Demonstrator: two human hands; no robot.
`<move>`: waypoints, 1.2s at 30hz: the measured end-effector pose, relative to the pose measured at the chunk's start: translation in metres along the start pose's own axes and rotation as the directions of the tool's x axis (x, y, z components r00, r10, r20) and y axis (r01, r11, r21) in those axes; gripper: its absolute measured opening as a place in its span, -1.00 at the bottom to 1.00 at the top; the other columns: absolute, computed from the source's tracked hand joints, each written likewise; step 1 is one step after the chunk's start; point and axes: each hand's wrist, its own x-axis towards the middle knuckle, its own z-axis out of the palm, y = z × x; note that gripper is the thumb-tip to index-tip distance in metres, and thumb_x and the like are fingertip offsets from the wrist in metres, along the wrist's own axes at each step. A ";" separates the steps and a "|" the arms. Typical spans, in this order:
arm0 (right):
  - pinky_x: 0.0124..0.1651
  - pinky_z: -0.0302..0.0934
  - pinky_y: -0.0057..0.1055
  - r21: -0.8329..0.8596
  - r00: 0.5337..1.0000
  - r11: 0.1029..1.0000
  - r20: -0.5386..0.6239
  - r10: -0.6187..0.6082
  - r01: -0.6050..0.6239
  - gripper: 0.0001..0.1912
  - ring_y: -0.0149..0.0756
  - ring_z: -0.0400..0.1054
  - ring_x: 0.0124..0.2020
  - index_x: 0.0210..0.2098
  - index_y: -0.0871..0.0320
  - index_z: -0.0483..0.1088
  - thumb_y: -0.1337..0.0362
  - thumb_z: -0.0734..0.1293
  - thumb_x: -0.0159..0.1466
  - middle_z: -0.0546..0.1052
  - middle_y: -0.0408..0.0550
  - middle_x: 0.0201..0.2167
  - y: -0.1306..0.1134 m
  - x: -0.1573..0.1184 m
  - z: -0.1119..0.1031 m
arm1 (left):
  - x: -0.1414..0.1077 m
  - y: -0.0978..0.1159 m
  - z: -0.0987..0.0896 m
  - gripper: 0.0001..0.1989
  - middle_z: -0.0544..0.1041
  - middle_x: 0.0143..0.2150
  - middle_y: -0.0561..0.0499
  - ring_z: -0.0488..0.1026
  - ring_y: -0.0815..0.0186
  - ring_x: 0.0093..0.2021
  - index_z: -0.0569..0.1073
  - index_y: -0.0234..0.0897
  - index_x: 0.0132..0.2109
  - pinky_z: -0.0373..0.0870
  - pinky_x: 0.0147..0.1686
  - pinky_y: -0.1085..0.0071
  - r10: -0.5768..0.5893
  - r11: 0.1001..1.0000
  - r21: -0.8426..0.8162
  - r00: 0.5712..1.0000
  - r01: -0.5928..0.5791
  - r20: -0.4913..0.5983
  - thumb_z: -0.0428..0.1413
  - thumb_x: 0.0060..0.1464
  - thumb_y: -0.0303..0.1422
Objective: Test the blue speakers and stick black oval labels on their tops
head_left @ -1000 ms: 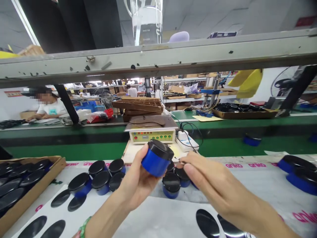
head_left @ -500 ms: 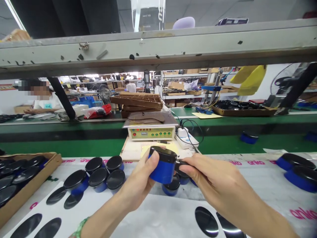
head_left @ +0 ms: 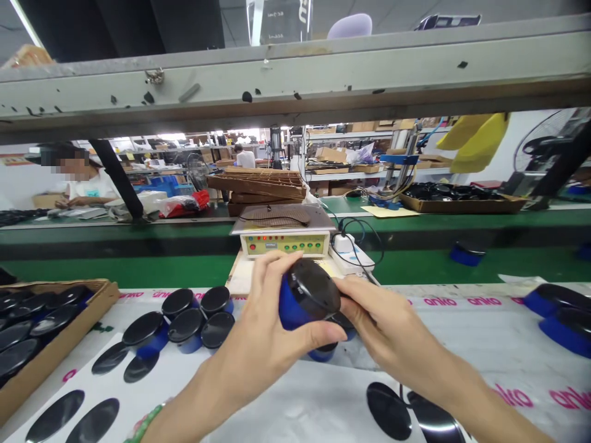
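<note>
My left hand [head_left: 258,332] is wrapped round a blue, drum-shaped device [head_left: 305,295] with a glossy black top, tilted above the bench. Small white lettering marks the black rim. At the device's right side, my right hand [head_left: 388,320] is closed in a pinch. Its fingers mostly hide what they hold, but a thin black cable [head_left: 401,394] hangs below that hand. Similar devices stand partly hidden behind my hands. To the left is a group of several more devices [head_left: 184,326]. Black oval discs [head_left: 388,409] lie on the white sheet below.
A cardboard tray [head_left: 99,307] of similar devices is at the left. Ahead, a control box [head_left: 286,246] with lit buttons stands beside a white power strip [head_left: 353,261]. A shelf beam [head_left: 323,77] crosses above. A person [head_left: 87,184] sits across the green conveyor [head_left: 415,264].
The held device has turned, its black top now tilted toward me. My left hand has shifted its grip, with its thumb now below. My right hand stays at the device's side.
</note>
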 end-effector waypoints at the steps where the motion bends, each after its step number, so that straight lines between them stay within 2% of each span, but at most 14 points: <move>1: -0.31 0.29 -0.44 0.051 1.000 0.999 -0.015 0.009 -0.008 -0.82 -0.34 0.41 -0.29 -0.19 0.09 0.31 0.42 0.11 0.38 0.50 -0.07 -0.28 0.003 0.001 0.003 | 0.001 0.000 -0.001 -0.31 0.25 0.08 -0.11 0.31 0.12 0.11 0.15 -0.05 0.25 0.37 0.07 0.22 0.107 0.983 0.156 0.993 -0.099 -0.045 0.17 0.04 -0.02; 3: -0.31 0.29 -0.45 0.103 0.998 0.995 -0.056 0.010 -0.004 -0.82 -0.34 0.40 -0.31 -0.30 0.08 0.28 0.42 0.12 0.37 0.48 -0.09 -0.33 0.005 0.003 0.009 | 0.002 0.001 -0.002 -0.35 0.25 0.04 -0.14 0.30 0.12 0.11 0.16 -0.16 0.28 0.37 0.10 0.20 0.339 0.883 0.376 0.936 -0.280 -0.099 0.19 0.11 -0.18; 5: -0.36 0.27 -0.47 0.113 0.996 0.994 -0.085 0.012 -0.002 -0.82 -0.36 0.37 -0.38 -0.32 0.08 0.25 0.43 0.12 0.36 0.44 -0.12 -0.41 0.005 0.003 0.013 | 0.002 0.002 -0.002 -0.45 0.25 0.00 -0.12 0.28 0.12 0.16 0.22 -0.26 0.23 0.36 0.15 0.17 0.526 0.783 0.454 0.842 -0.425 -0.118 0.18 0.13 -0.43; 7: -0.38 0.26 -0.48 0.101 0.995 0.995 -0.100 0.008 0.002 -0.83 -0.38 0.33 -0.43 -0.30 0.09 0.23 0.44 0.11 0.36 0.39 -0.14 -0.45 0.004 0.002 0.016 | 0.002 0.004 -0.002 -0.53 0.23 -0.03 -0.08 0.21 0.08 0.23 0.32 -0.33 0.13 0.30 0.22 0.10 0.637 0.706 0.470 0.764 -0.529 -0.098 0.16 0.08 -0.63; 9: -0.36 0.27 -0.47 0.090 0.995 0.996 -0.100 -0.005 0.014 -0.84 -0.38 0.31 -0.44 -0.28 0.10 0.21 0.45 0.10 0.35 0.38 -0.14 -0.45 0.004 0.000 0.017 | 0.001 0.007 -0.003 -0.61 0.20 -0.05 -0.07 0.16 0.04 0.27 0.39 -0.36 0.04 0.26 0.26 0.03 0.689 0.648 0.490 0.723 -0.583 -0.050 0.14 0.06 -0.68; 13: -0.31 0.30 -0.45 0.092 0.996 0.995 -0.083 -0.042 0.049 -0.85 -0.33 0.38 -0.35 -0.24 0.10 0.21 0.48 0.13 0.33 0.37 -0.11 -0.41 0.004 -0.002 0.016 | 0.003 0.014 -0.008 -0.70 0.19 -0.09 -0.05 0.17 0.07 0.26 0.45 -0.31 -0.03 0.34 0.21 0.02 0.708 0.594 0.543 0.706 -0.594 -0.002 0.07 0.12 -0.66; 17: -0.38 0.28 -0.47 0.046 0.994 0.998 -0.104 -0.044 0.049 -0.84 -0.33 0.39 -0.38 -0.24 0.09 0.22 0.48 0.15 0.32 0.38 -0.13 -0.44 0.004 -0.002 0.019 | 0.004 0.018 -0.010 -0.76 0.22 -0.13 -0.02 0.33 0.23 0.08 0.47 -0.28 -0.09 0.41 0.17 0.07 0.729 0.563 0.563 0.684 -0.605 0.007 0.11 0.13 -0.61; 22: -0.39 0.28 -0.46 0.014 0.990 0.998 -0.122 -0.065 0.067 -0.82 -0.33 0.38 -0.40 -0.19 0.10 0.24 0.49 0.14 0.31 0.36 -0.14 -0.46 0.006 -0.003 0.023 | 0.004 0.016 -0.010 -0.77 0.21 -0.08 -0.04 0.39 0.35 -0.07 0.47 -0.32 -0.09 0.35 0.21 0.04 0.746 0.532 0.561 0.665 -0.634 0.044 0.11 0.12 -0.62; 26: -0.38 0.28 -0.45 0.000 0.989 0.996 -0.116 -0.090 0.090 -0.86 -0.32 0.37 -0.40 -0.27 0.09 0.20 0.47 0.16 0.32 0.31 -0.16 -0.49 0.008 -0.002 0.022 | 0.006 0.016 -0.009 -0.81 0.24 -0.08 -0.01 0.39 0.44 -0.18 0.49 -0.36 -0.19 0.33 0.23 0.07 0.762 0.516 0.565 0.646 -0.644 0.041 0.11 0.09 -0.67; 29: -0.40 0.26 -0.46 -0.013 0.985 0.993 -0.123 -0.120 0.120 -0.85 -0.34 0.34 -0.44 -0.31 0.08 0.17 0.46 0.14 0.33 0.30 -0.17 -0.49 0.010 -0.001 0.019 | 0.006 0.015 -0.008 -0.82 0.24 -0.09 0.01 0.39 0.42 -0.15 0.49 -0.35 -0.24 0.27 0.27 0.08 0.778 0.512 0.553 0.628 -0.658 0.026 0.13 0.07 -0.68; 30: -0.41 0.25 -0.46 -0.022 0.985 0.992 -0.121 -0.127 0.125 -0.85 -0.35 0.34 -0.45 -0.31 0.08 0.17 0.45 0.14 0.34 0.30 -0.17 -0.49 0.011 -0.001 0.018 | 0.006 0.014 -0.008 -0.80 0.23 -0.09 0.01 0.38 0.40 -0.12 0.48 -0.34 -0.23 0.25 0.28 0.10 0.774 0.522 0.540 0.632 -0.660 0.024 0.12 0.07 -0.69; 32: -0.44 0.22 -0.46 -0.042 0.981 0.989 -0.124 -0.146 0.142 -0.86 -0.36 0.32 -0.47 -0.30 0.09 0.20 0.43 0.13 0.36 0.32 -0.15 -0.48 0.012 -0.002 0.015 | 0.004 0.013 -0.009 -0.73 0.21 -0.09 0.01 0.36 0.33 -0.01 0.46 -0.31 -0.14 0.25 0.27 0.13 0.727 0.602 0.496 0.686 -0.626 -0.017 0.12 0.06 -0.69; 34: -0.49 0.17 -0.46 -0.069 0.974 0.981 -0.123 -0.188 0.181 -0.88 -0.37 0.29 -0.50 -0.26 0.11 0.24 0.40 0.12 0.38 0.33 -0.15 -0.50 0.013 -0.002 0.013 | 0.003 0.011 -0.013 -0.58 0.21 -0.02 -0.04 0.33 0.24 0.09 0.35 -0.29 0.07 0.33 0.20 0.21 0.615 0.724 0.436 0.787 -0.535 -0.057 0.18 0.07 -0.59; 36: -0.52 0.12 -0.46 -0.107 0.961 0.960 -0.074 -0.266 0.257 -0.85 -0.38 0.26 -0.54 -0.22 0.14 0.28 0.37 0.11 0.41 0.34 -0.16 -0.53 0.012 -0.001 0.012 | 0.004 0.011 -0.019 -0.36 0.26 0.06 -0.11 0.33 0.18 0.12 0.19 -0.30 0.22 0.41 0.10 0.28 0.450 0.822 0.382 0.893 -0.422 0.017 0.26 0.03 -0.42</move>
